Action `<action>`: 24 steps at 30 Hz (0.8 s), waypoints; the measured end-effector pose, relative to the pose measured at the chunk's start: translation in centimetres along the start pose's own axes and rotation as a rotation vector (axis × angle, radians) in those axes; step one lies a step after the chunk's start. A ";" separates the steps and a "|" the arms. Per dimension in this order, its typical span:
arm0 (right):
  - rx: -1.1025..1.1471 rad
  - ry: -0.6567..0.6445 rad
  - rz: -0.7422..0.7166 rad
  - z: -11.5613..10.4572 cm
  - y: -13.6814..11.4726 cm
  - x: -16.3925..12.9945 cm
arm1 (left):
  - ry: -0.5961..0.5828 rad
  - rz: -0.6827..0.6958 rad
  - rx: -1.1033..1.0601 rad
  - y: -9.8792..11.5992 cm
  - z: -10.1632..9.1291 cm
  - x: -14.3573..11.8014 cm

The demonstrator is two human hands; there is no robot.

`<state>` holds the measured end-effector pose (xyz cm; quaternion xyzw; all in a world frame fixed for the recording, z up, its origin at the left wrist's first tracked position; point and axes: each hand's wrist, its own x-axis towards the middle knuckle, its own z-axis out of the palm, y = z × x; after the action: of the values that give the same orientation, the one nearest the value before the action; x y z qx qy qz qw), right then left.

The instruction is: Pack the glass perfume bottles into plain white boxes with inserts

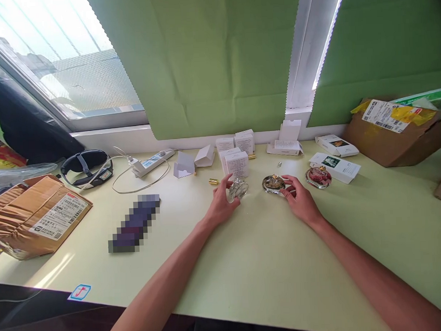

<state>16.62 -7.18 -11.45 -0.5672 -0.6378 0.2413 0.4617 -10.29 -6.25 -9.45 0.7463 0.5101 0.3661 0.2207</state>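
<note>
My left hand (224, 198) is closed around the side of a round clear glass bottle (239, 189), fingers behind it and thumb in front. My right hand (296, 194) grips the right edge of a second round glass bottle (272, 184) with a dark patterned inside and a gold neck; it looks like a perfume bottle. Right of that hand stands a similar bottle (318, 177) with a red inside. A short gold cylinder (213, 181), perhaps a cap, lies left of my left hand. A small shiny piece (280, 164) lies behind the dark bottle.
Small white boxes (236, 164) stand behind the bottles, with an opened box (285, 146) and picture boxes (335, 167) farther right. A power strip (151, 162), a black headband device (86, 168) and a pixelated dark object (135, 224) lie left. Cardboard boxes (393, 135) flank the table.
</note>
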 end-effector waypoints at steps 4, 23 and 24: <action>0.015 0.025 0.009 0.1 0.2 0.0 | -0.011 -0.025 -0.035 -0.1 -0.1 0.1; -0.020 0.239 -0.169 -0.9 -2.2 -1.1 | 0.088 0.057 0.059 -0.2 -1.2 0.3; -0.009 0.240 -0.211 -1.0 -2.8 -1.3 | 0.089 0.062 0.065 -0.1 -1.3 0.3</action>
<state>15.99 -9.34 -9.11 -0.5239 -0.6352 0.1192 0.5549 -11.29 -5.98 -8.65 0.7515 0.5078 0.3889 0.1618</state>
